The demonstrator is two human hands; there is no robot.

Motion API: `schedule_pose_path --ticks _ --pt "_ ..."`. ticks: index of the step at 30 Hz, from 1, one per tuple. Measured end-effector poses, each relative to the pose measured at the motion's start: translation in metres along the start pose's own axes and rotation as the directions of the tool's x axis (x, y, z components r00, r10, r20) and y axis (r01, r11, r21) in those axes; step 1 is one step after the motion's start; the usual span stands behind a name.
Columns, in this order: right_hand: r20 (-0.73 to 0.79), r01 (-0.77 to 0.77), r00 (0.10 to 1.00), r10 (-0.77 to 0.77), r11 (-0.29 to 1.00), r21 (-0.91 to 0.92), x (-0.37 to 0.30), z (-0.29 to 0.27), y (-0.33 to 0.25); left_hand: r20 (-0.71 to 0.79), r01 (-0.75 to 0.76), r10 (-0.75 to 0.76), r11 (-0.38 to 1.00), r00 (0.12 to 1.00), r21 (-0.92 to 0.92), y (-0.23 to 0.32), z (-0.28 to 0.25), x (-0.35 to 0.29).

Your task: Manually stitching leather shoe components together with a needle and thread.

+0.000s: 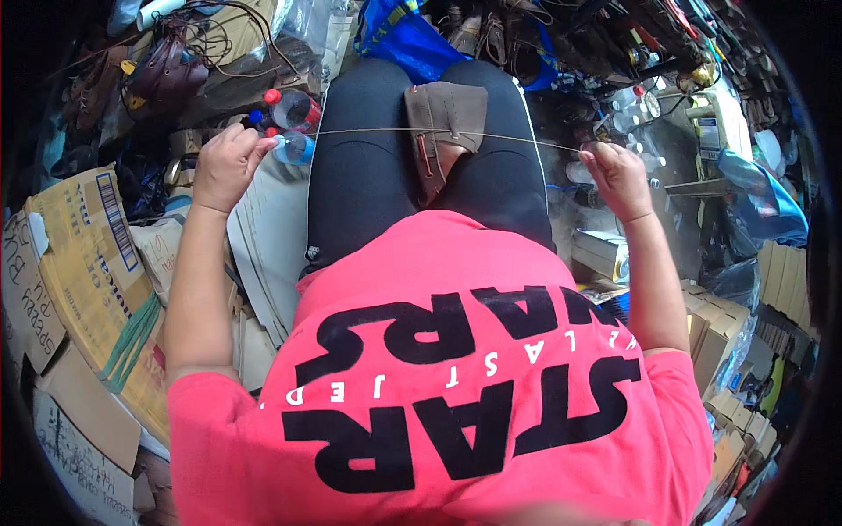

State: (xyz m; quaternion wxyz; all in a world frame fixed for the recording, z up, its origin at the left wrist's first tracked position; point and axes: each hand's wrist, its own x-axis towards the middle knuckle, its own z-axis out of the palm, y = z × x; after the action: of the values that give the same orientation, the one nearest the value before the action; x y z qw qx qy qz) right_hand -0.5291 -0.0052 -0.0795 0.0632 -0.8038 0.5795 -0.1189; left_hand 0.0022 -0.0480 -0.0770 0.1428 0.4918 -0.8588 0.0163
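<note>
A thin tan thread (368, 131) runs taut from side to side above my thighs. My left hand (226, 171) pinches it at one side, fingers closed. At the other side my right hand (621, 182) grips it between thumb and fingers. Between my thighs rests a brown leather shoe upper (458, 107), with red stitching or lacing along one edge. The thread crosses in front of this leather; whether it is sewn into it I cannot tell.
Plastic bottles (294, 110) with red and blue caps lie beside my left hand. More bottles (627, 110) are beyond my right hand. A cardboard box (88, 237) stands at left, a blue bag (399, 44) ahead. Shoes (491, 35) and leather pieces are piled at the far side.
</note>
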Motion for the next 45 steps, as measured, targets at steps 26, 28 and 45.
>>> schedule_pose_path --ticks 26,28,45 --pt "0.111 -0.005 0.992 -0.058 0.867 0.497 0.068 0.010 -0.113 0.424 0.143 0.055 0.896 0.904 -0.421 0.105 0.029 0.132" --pt "0.121 -0.011 0.991 -0.055 0.873 0.488 0.069 0.007 -0.115 0.426 0.140 0.059 0.897 0.903 -0.419 0.106 0.029 0.132" --pt "0.135 0.019 0.989 -0.066 0.947 0.322 0.075 -0.002 -0.128 0.362 0.098 0.085 0.882 0.928 -0.461 0.102 0.034 0.131"
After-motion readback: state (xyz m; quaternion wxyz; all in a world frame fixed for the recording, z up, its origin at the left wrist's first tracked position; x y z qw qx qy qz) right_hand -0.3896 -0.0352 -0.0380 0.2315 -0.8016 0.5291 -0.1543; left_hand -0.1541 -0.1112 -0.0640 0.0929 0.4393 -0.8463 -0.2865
